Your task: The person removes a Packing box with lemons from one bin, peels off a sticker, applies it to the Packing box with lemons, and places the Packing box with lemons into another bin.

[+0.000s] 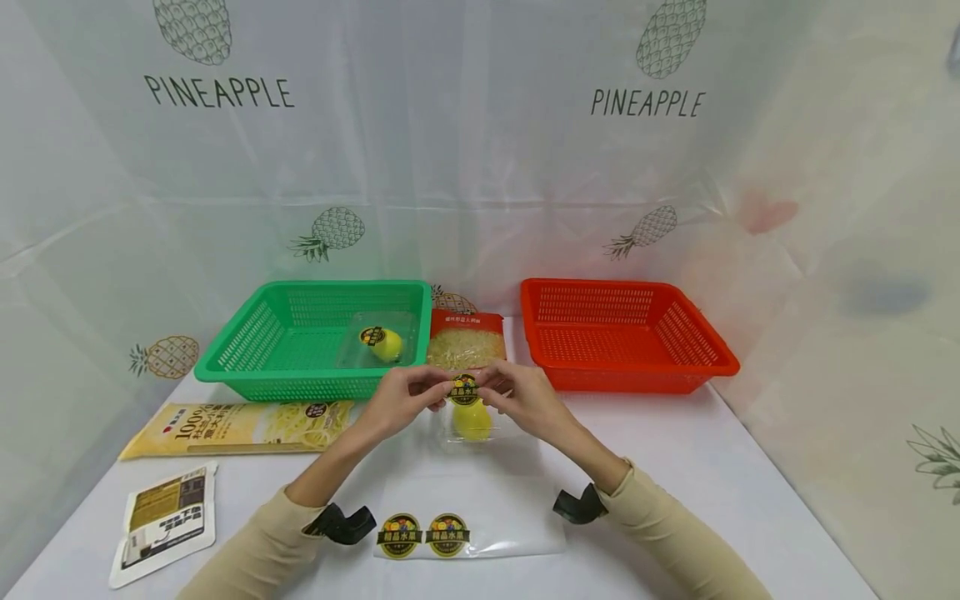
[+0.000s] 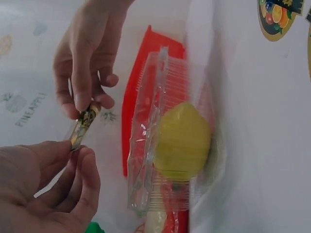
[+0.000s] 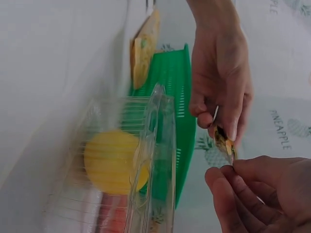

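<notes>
Both hands meet over a clear plastic box [image 1: 450, 435] that holds a yellow lemon-like fruit [image 1: 472, 422]. Between them they stretch a round black and gold sticker [image 1: 464, 389]. My left hand [image 1: 405, 398] pinches its left edge between thumb and fingertips, and my right hand [image 1: 523, 395] pinches its right edge. In the left wrist view the sticker [image 2: 84, 124] is seen edge-on, raised above the lidded box [image 2: 141, 165]. Two more such stickers [image 1: 400, 536] lie on a white backing sheet [image 1: 517, 517] at the front.
A green basket [image 1: 315, 385] at back left contains another boxed yellow fruit [image 1: 387, 345]. At back right stands a red basket [image 1: 630, 379]. A red-topped pasta bag [image 1: 468, 342] lies between them. On the left are a yellow noodle pack [image 1: 232, 427] and a white pouch [image 1: 167, 521].
</notes>
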### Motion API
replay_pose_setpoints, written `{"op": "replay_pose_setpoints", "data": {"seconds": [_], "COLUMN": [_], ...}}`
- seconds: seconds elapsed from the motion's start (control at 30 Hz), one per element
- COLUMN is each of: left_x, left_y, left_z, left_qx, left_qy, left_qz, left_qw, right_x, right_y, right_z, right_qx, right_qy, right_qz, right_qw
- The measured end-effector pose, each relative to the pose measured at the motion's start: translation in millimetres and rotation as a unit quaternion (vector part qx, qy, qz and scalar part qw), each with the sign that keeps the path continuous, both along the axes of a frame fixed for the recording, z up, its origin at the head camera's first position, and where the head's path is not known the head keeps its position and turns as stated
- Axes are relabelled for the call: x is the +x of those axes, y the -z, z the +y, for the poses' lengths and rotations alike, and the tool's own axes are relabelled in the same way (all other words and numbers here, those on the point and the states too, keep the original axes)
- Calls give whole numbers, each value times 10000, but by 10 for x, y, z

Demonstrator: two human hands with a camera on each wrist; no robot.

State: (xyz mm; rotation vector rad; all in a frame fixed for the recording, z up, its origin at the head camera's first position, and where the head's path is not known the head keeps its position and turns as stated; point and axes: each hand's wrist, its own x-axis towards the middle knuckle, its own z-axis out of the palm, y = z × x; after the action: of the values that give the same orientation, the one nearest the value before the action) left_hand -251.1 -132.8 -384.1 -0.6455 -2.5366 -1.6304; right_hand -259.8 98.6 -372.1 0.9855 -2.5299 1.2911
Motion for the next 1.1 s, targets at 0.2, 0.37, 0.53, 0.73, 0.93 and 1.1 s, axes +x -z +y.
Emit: {"op": "replay_pose_setpoints", "data": {"seconds": [0.2,0.37,0.53,0.73,0.93,1.1], "left_x": [-60,-121,-158,-198,-205,-228], "left_y": [40,141,208,252,247,259], "left_z": [69,83,95,142,196,231], "left_qx": [270,401,295,91,-274,-643], "left_qy": [-201,-129,-100,-128,-181,-181], "left_qz": [392,558,619,667,705,804], "left_qw": [9987,9976,9976,9976,9970,9945], "right_x": [-80,-140,-169,-201,-226,-244], "right_y": [56,112,145,178,212,221], "right_z": [34,70,108,133,161,180], "right_qx": [-174,-117,16,127,171,269], "right_qy": [98,86,138,289,466,498], "right_qz": [-236,-227,-260,-269,-435,-409], "right_qw": [9995,9996,9996,9991,9978,9976]}}
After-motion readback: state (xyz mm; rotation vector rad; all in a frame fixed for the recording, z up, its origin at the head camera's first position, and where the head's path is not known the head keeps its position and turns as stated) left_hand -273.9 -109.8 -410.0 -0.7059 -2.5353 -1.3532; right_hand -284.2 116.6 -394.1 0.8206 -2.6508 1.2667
